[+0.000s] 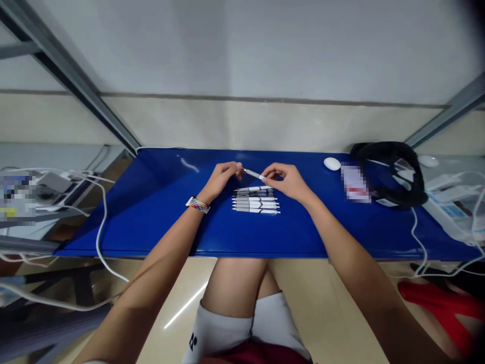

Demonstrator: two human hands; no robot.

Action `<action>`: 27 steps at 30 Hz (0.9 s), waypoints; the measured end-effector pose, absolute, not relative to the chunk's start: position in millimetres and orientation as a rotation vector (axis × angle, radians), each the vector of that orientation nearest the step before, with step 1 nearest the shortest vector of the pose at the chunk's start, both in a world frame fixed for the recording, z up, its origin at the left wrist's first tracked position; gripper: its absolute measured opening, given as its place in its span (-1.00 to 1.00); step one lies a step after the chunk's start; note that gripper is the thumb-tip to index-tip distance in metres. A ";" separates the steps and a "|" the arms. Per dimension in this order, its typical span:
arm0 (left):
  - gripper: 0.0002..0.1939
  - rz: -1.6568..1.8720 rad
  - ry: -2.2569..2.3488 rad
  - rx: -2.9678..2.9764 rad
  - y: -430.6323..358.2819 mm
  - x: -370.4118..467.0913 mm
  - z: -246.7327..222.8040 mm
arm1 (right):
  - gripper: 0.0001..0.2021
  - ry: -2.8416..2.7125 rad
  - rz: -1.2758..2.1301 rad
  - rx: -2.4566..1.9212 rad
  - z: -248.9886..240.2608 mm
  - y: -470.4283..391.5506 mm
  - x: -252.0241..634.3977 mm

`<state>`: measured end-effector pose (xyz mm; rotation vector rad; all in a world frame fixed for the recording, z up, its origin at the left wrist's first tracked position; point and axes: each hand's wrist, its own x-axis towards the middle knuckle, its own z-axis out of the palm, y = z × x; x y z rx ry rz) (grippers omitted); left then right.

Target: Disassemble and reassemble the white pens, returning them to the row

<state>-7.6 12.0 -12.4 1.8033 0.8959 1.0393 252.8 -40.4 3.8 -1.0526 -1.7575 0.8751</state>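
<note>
A white and grey pen (pixel 253 174) is held at a slant just above the blue table (pixel 159 202). My right hand (pixel 287 180) pinches its white end. At the other end, the fingers of my left hand (pixel 224 178) close around the grey tip. Right below my hands lies a row of several similar pens (pixel 256 205), side by side, with their tips toward the left. A patterned band (pixel 198 204) circles my left wrist.
On the right are a white mouse-shaped object (pixel 332 164), a blurred-out packet (pixel 355 183) and a black strap-like headset (pixel 401 197). White cables (pixel 101 222) hang at the left. A grey wall (pixel 265 50) rises behind.
</note>
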 end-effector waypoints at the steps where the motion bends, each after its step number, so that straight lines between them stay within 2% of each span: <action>1: -0.55 1.029 0.877 1.799 10.6 -6.4 -12.2 | -0.79 -1.745 0.861 -1.047 0.3 -38.5 251.3; 8: -0.69 1.013 0.919 1.813 8.9 -2.9 -16.2 | -0.72 -1.573 0.838 -1.112 -19.8 -23.9 246.3; 12: -0.75 1.112 0.971 1.778 14.9 -5.6 -20.6 | -0.72 -1.334 1.013 -1.052 -27.8 -14.5 252.5; 16: -0.74 1.144 0.993 1.774 18.4 -7.2 -22.9 | -0.74 -1.189 1.123 -0.982 -30.4 -10.4 256.5; 27: -0.72 1.147 1.041 1.785 19.8 -9.6 -22.3 | -0.76 -1.107 1.126 -1.026 -31.7 -7.6 257.8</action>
